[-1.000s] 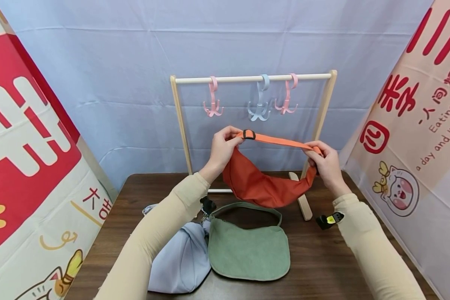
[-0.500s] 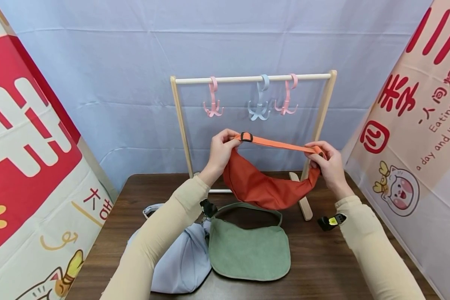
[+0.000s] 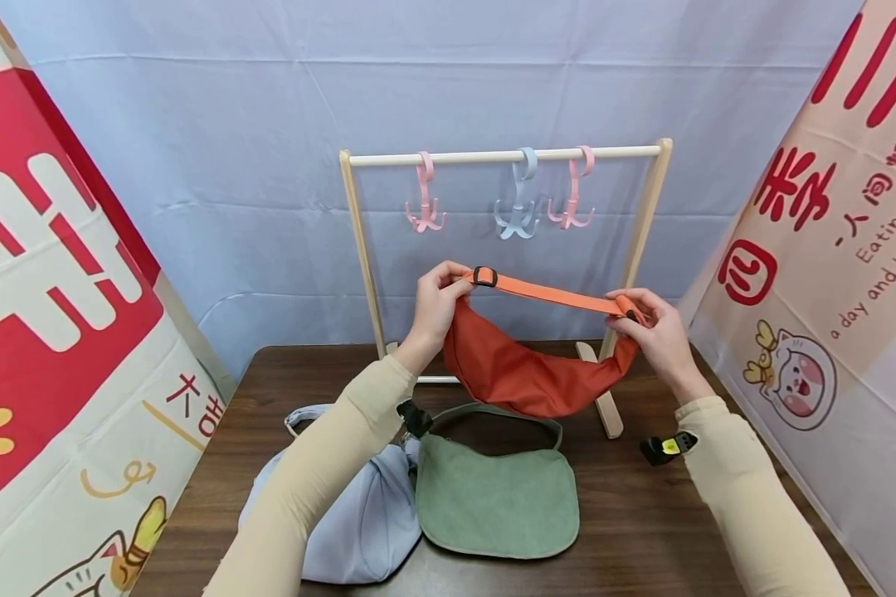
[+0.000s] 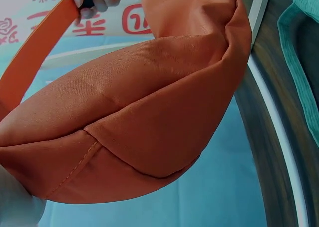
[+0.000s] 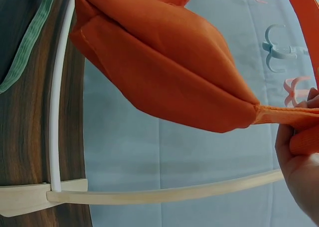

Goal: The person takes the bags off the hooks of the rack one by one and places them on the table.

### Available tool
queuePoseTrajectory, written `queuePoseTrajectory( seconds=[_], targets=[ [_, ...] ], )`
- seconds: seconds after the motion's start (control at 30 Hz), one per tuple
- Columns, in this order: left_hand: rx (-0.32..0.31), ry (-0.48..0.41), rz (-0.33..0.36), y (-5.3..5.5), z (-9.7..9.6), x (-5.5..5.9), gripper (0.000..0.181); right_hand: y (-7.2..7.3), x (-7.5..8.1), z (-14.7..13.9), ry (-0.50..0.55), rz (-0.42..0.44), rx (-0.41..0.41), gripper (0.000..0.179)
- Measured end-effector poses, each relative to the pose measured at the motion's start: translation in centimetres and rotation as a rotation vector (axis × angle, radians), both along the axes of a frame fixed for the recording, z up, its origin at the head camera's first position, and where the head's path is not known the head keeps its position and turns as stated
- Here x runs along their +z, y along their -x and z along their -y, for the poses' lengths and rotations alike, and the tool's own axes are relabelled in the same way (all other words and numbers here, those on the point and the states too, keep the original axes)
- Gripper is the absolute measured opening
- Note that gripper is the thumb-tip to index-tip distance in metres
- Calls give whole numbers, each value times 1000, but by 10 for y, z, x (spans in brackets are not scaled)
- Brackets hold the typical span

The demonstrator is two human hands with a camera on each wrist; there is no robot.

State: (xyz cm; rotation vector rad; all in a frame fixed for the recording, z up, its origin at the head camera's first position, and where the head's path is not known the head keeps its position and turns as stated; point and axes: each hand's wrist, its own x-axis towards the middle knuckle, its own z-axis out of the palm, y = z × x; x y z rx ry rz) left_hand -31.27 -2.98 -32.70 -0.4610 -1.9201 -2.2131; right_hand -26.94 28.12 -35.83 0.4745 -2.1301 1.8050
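Note:
An orange shoulder bag point(image 3: 530, 373) hangs in the air between both hands, its body sagging below a taut strap point(image 3: 552, 292). My left hand point(image 3: 435, 307) pinches the strap's left end beside a black buckle point(image 3: 485, 276). At the other end my right hand point(image 3: 655, 336) grips the strap where it is bunched near the bag's corner. In the left wrist view the bag's body point(image 4: 144, 102) fills most of the picture. The right wrist view shows the right hand's fingers point(image 5: 285, 144) around the orange webbing. Parts of both hands are hidden by fabric.
Behind the bag stands a wooden rack with a white rail point(image 3: 478, 157). Pink hooks point(image 3: 424, 199) point(image 3: 572, 195) and a blue hook point(image 3: 518, 203) hang from it. On the brown table point(image 3: 642, 514) lie a green bag point(image 3: 496, 502) and a light blue bag point(image 3: 362, 518).
The left hand has moved slightly down and left, and the right hand slightly right. The strap looks tauter and slopes more down toward the right.

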Motion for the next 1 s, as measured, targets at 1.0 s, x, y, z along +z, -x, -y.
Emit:
queuePoseTrajectory(
  seconds=[1.0],
  targets=[
    [67, -114, 22, 0, -2, -11, 10, -7, -12, -15, 96, -26, 34, 40]
  ],
)
